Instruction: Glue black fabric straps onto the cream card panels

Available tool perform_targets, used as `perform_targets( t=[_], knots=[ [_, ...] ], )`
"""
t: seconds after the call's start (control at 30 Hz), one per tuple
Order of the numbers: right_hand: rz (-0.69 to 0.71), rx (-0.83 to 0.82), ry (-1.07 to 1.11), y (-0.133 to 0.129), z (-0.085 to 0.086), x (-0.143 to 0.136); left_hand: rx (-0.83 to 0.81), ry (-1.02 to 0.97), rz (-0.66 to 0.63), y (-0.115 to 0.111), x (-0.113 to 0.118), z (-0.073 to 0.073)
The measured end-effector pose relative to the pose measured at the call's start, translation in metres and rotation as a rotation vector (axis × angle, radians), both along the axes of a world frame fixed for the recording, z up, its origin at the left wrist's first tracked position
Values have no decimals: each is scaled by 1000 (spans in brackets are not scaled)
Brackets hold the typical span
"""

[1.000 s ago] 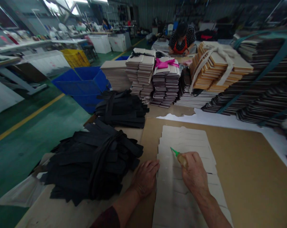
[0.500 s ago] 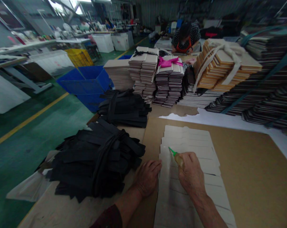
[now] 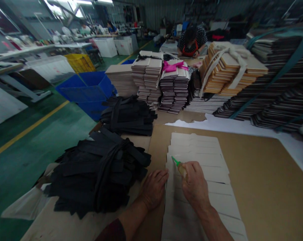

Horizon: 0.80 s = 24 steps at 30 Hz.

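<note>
Several pale card panels (image 3: 211, 160) lie overlapping in a long column on a brown board (image 3: 256, 174). My right hand (image 3: 195, 184) is wrapped round a small glue bottle (image 3: 182, 170) with a green nozzle. The nozzle's tip points up and left, at the left part of the panels; whether it touches them I cannot tell. My left hand (image 3: 154, 187) lies flat at the left edge of the column, its fingers stretched toward the panels and its fingertips at their edge. Left of it lies a tied bundle of black strips (image 3: 91, 170).
A second black bundle (image 3: 128, 115) lies farther back. Beyond the board stand tied stacks of panels (image 3: 175, 88) and an orange-edged bundle (image 3: 224, 72). Taller strapped stacks (image 3: 274, 67) rise at the right. Blue crates (image 3: 87, 88) stand on the left; a person (image 3: 191, 42) works at the back.
My right hand has moved the glue bottle a little to the left over the panels, its tip now nearer their left edge. The left hand stays by the edge. The whole view has shifted slightly.
</note>
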State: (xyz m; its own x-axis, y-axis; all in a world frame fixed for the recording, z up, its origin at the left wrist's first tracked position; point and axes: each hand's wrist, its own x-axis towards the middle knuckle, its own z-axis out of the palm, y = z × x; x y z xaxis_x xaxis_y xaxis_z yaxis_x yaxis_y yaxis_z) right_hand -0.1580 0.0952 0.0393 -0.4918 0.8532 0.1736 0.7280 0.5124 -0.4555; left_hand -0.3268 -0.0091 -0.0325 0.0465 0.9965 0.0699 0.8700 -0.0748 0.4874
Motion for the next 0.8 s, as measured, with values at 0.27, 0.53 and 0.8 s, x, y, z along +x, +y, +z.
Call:
perform_targets(
  t=[0.27,0.53,0.8],
  knots=[
    [-201,61,-26,13,-3,38,17,-38,19,2,-3,1],
    [-97,66,16,13,-1,32,92,-81,81,6,-8,6],
    [-272,113,-25,31,-3,74,175,-100,51,52,-16,3]
  ],
)
